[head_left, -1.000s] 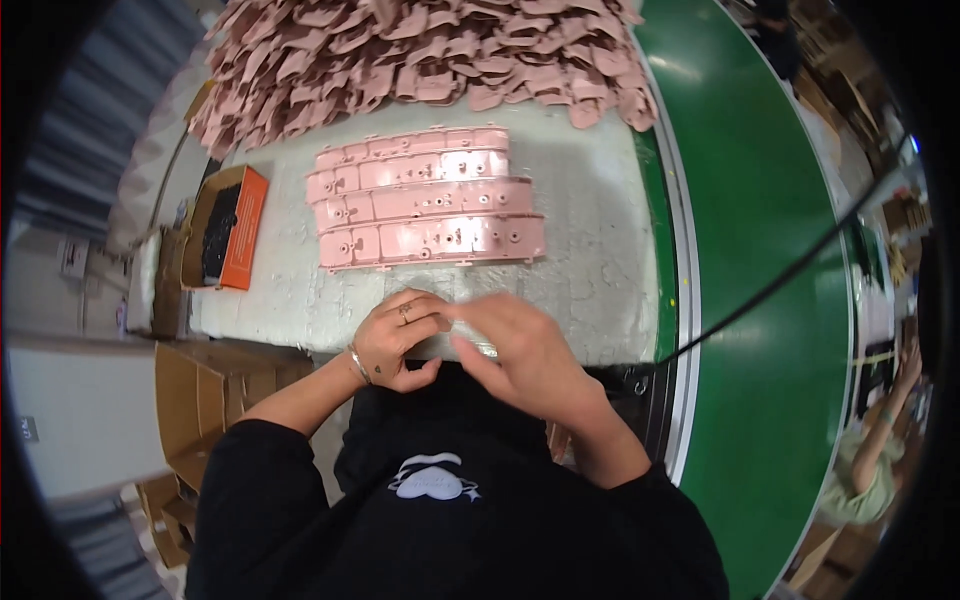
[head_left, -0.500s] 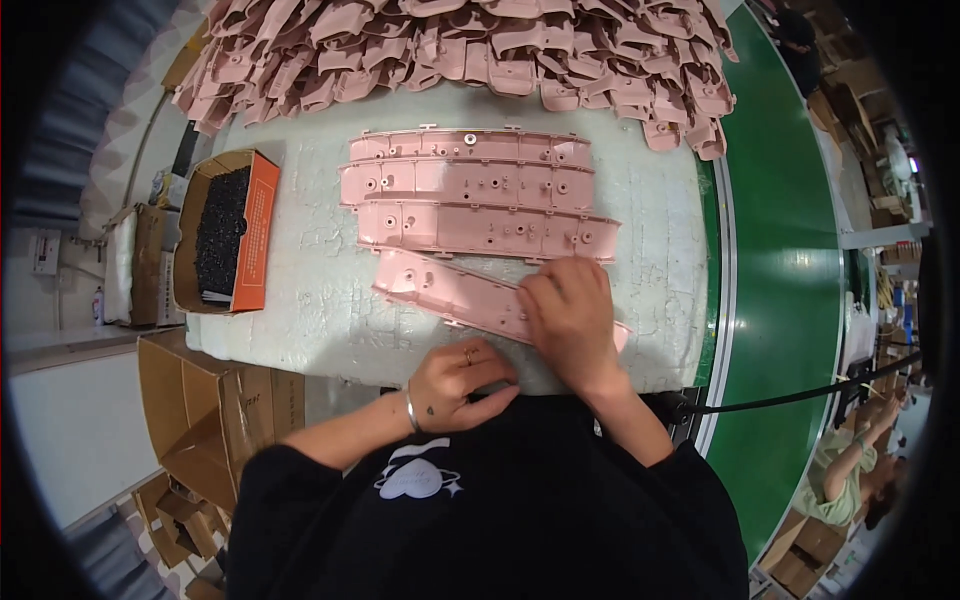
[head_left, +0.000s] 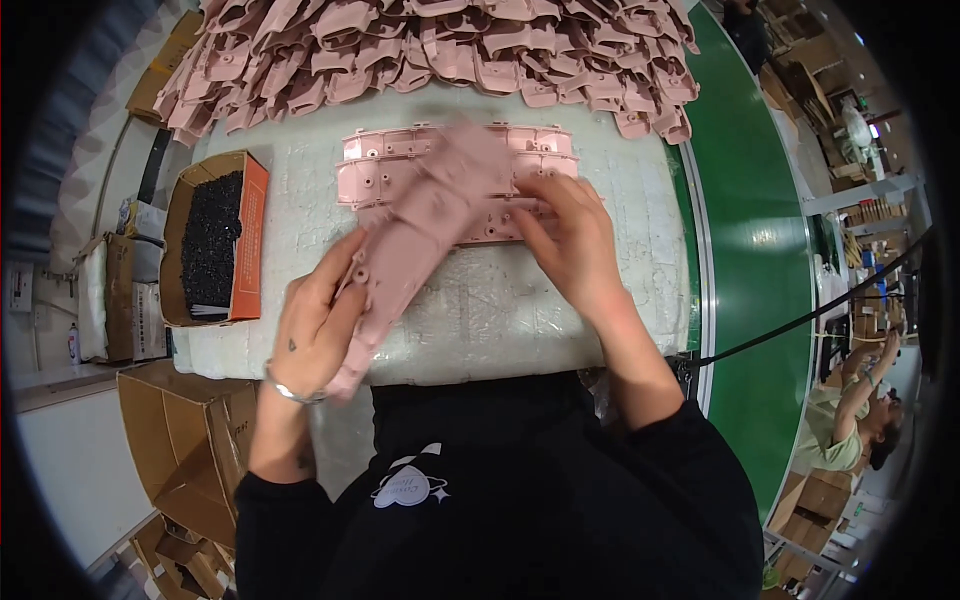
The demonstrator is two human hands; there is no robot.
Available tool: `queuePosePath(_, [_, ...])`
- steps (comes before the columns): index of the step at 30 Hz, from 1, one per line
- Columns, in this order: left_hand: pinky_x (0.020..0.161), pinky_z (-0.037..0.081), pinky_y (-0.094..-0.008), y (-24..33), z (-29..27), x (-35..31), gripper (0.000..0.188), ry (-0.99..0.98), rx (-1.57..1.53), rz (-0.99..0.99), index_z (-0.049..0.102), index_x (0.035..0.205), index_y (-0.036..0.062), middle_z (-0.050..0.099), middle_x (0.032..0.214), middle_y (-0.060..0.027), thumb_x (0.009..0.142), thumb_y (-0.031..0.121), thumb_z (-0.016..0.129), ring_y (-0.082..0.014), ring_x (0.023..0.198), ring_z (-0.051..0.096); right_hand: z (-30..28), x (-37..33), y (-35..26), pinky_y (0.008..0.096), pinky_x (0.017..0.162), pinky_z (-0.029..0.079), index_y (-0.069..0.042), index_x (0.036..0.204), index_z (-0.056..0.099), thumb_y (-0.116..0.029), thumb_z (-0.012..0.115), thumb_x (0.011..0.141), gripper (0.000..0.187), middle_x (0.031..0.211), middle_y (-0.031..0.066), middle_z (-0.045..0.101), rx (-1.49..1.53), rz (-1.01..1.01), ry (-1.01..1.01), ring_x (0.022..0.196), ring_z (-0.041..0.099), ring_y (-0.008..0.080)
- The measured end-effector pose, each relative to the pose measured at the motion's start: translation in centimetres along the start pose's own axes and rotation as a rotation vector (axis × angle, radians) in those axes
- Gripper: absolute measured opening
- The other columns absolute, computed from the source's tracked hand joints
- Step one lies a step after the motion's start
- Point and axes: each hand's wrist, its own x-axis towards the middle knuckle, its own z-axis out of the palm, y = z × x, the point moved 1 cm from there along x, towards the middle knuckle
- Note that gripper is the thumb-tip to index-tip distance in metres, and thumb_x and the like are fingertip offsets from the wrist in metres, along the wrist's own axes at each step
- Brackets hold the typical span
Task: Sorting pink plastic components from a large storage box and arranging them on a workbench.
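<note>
A long pink plastic shell (head_left: 405, 250) is raised slantwise over the padded table, its upper end smeared by motion. My left hand (head_left: 318, 325) is closed around its lower left edge, thumb on the near face. Behind it lie three similar pink plastic housings (head_left: 366, 183) in rows, with round posts and holes inside; the raised shell hides their middle. My right hand (head_left: 572, 240) hovers over the right end of the nearest row, fingers curved and apart, with nothing visible in it. I cannot tell whether its fingertips touch the housings.
A large heap of pink shells (head_left: 480, 62) covers the far side of the table. On the left stands an open orange-edged box (head_left: 253, 240) of small black pieces. Cardboard boxes (head_left: 175, 430) sit below left. A green conveyor belt (head_left: 755, 300) runs along the right; a person (head_left: 850, 420) is beyond it.
The nearest shell has been lifted off the table and is now in my left hand, tilted upward. My right hand has let go of it and moved slightly farther from me.
</note>
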Motion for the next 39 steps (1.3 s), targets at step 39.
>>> queuePosePath(39, [0.1,0.024,-0.0537,-0.6,8.4,0.0,0.055,-0.292,0.811,0.545,0.049,0.122,0.0206,0.035,0.131,-0.0165,0.072,0.04,0.064,-0.0347,0.118,0.035,5.8,6.5,2.4,0.0357,0.077,0.045,-0.005,0.097,0.06,-0.015,0.059,0.073,0.025,0.092,0.0117,0.06,-0.245,-0.194,-0.27,0.087,0.053,0.0273])
